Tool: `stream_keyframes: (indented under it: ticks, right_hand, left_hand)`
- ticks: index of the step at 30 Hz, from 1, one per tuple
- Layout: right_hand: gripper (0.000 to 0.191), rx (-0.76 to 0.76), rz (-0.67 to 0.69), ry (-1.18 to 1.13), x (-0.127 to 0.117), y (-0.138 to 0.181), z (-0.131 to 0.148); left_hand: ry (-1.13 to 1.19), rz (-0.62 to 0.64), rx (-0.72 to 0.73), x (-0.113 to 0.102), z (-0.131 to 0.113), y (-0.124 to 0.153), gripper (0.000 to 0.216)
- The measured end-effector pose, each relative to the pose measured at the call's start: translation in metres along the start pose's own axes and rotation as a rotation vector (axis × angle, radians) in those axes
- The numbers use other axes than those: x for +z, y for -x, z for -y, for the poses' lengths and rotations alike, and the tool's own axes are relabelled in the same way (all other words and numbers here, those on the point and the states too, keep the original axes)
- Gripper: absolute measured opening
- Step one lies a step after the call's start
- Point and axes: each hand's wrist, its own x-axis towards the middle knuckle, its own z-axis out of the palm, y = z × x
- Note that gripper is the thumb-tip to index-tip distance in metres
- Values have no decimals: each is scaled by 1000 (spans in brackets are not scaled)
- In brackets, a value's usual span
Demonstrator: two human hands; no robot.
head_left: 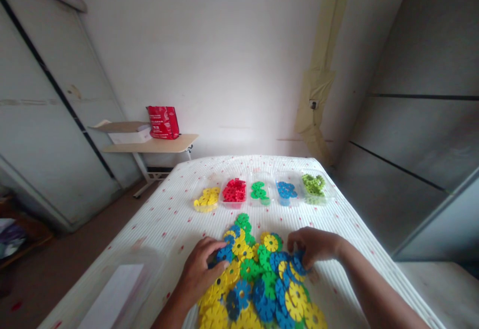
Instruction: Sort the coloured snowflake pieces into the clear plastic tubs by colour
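Observation:
A heap of flower-shaped plastic discs (249, 269) in yellow, blue and green lies on the bed in front of me. At the heap's left side, my left hand (200, 269) has its thumb and forefinger closed about a blue disc (224, 254). My right hand (316, 245) reaches in from the right, its fingers curled down onto another blue disc (299, 259) at the heap's right edge. The right fingertips are partly hidden. Beyond the heap, a row of clear containers holds yellow discs (208, 197), red square pieces (235, 189), green discs (259, 190), blue discs (286, 189) and light-green pieces (313, 184).
A clear tray with a white box (114, 294) lies at the near left. Past the bed, a small table (168, 144) bears a red bag (163, 122) and a white carton (129, 135). Grey cabinets (422, 144) flank the bed on the right.

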Motion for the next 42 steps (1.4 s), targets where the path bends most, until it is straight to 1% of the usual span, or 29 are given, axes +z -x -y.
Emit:
stream_keyframes:
  ticks: [2, 4, 9, 11, 13, 14, 15, 16, 18, 20, 21, 23, 25, 27, 28, 30, 33, 37, 42]
  right_hand:
    - [44, 2, 13, -10, 1, -1, -1]
    - [36, -1, 23, -24, 1, -3, -4]
    - [26, -5, -15, -13, 0, -5, -12]
    - [26, 12, 11, -110, -3, 0, -15]
    - [26, 28, 34, -267, -8, 6, -16]
    - [26, 21, 15, -343, -11, 9, -17]
    - [26, 5, -39, -406, -15, 12, -17]
    - [26, -14, -131, -450, -20, 13, -18]
    - [23, -13, -391, -488, -29, 12, -18]
    - [19, 50, -663, -468, -38, 5, -19]
    - [17, 84, -766, -454, -41, 0, -19]
    - [17, 117, -909, -462, -45, -10, -21]
    - [29, 127, -1004, -483, -45, -18, -24]
    - [39, 149, -1057, -445, -41, -21, -27]
    - [38, 161, -1063, -399, -39, -20, -28]
    - [27, 173, -1046, -294, -36, -17, -29]
    - [13, 131, -984, -234, -33, -13, -26]
    - [11, 8, -800, -287, -24, -20, -14]
    - [9, -68, -628, -269, -5, -35, 0]
  left_hand:
    - [-15, 5, -12, -1, -2, 0, 32]
    - [-26, 6, -19, -1, -4, 0, 31]
    - [-28, 1, -7, -2, -4, -1, 31]
    - [-30, -6, -7, -2, -4, -1, 31]
    - [-29, -3, -15, -2, -5, -1, 31]
    - [-28, 2, -19, -2, -5, -1, 31]
    - [-25, 8, -22, -2, -6, -1, 31]
    - [-21, 10, -25, -2, -7, -1, 31]
    - [-13, 6, -29, -2, -7, -1, 31]
    - [-6, -4, -26, -2, -6, -2, 31]
    - [-4, -7, -22, -1, -6, -2, 31]
    - [-3, -13, -15, -1, -5, -2, 31]
    - [-3, -15, -13, -1, -6, -2, 31]
    - [-2, -22, -17, -1, -7, -2, 30]
    - [0, -24, -16, -1, -8, -2, 30]
    - [5, -29, -10, -1, -8, -2, 30]
    - [4, -29, -11, -1, -7, -2, 29]
    - [13, -47, -46, 0, -6, -1, 28]
    - [39, -44, -74, 1, -7, 0, 28]
